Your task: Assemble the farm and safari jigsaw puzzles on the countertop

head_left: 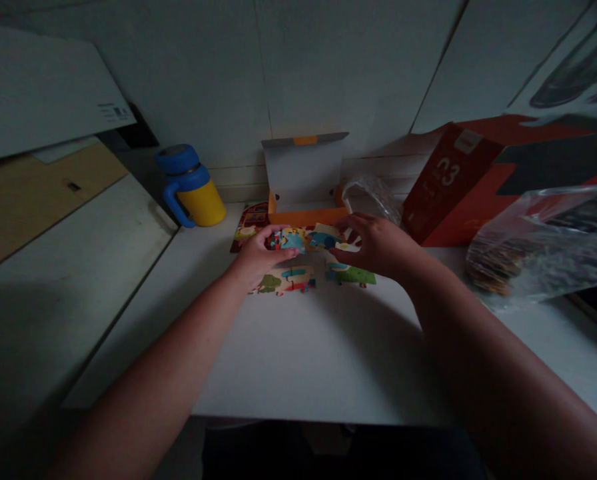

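Note:
My left hand (259, 255) grips the left end of a stack of colourful jigsaw pieces (303, 239), lifted just above the white table (303, 360). My right hand (378, 243) pinches the right end of the same pieces, fingers curled. Beneath them lie joined puzzle pieces (291, 280) on the table, and a green and blue group (351, 273) sits under my right hand. An open orange puzzle box (303, 193) with its grey lid raised stands just behind the hands.
A yellow mug with a blue lid and handle (191, 187) stands at the back left. A picture card (251, 223) lies by the box. A clear plastic bag (373, 197), a tall red box (453, 183) and a bigger bag (543, 247) sit right.

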